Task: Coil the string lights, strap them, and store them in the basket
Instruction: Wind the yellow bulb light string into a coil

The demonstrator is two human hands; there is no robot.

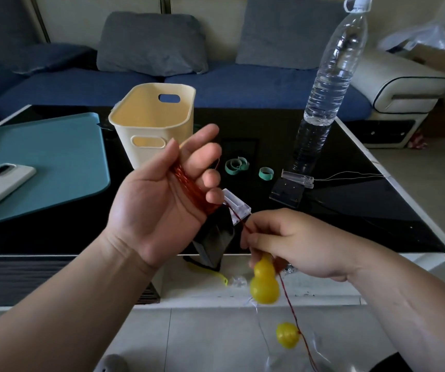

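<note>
Where the red wire of the string lights (pixel 191 189) passes behind the left hand (pixel 162 205), its loops are partly hidden; this hand is palm up at the centre of the frame, its fingers (pixel 210 178) curled through the coil and gripping it. A clear box (pixel 237 208) and a black object (pixel 213 237) just beyond the palm are half covered and hard to identify. At lower right, the right hand (pixel 296 242) pinches the wire; a blurred yellow gourd-shaped bulb (pixel 264 283) hangs under it. A second bulb (pixel 287 335) dangles lower, and the wire runs off the bottom edge.

On the glossy black surface (pixel 350 210), the cream basket (pixel 148 157) stands upright just behind the left hand. Green straps (pixel 237 166) lie to its right. A tall water bottle (pixel 328 84) stands toward the upper right, its base near another clear box (pixel 297 179). At left, a white phone (pixel 1 183) rests on a teal mat (pixel 54 162). A blue sofa (pixel 81 87) with grey cushions (pixel 151 44) fills the top of the frame.
</note>
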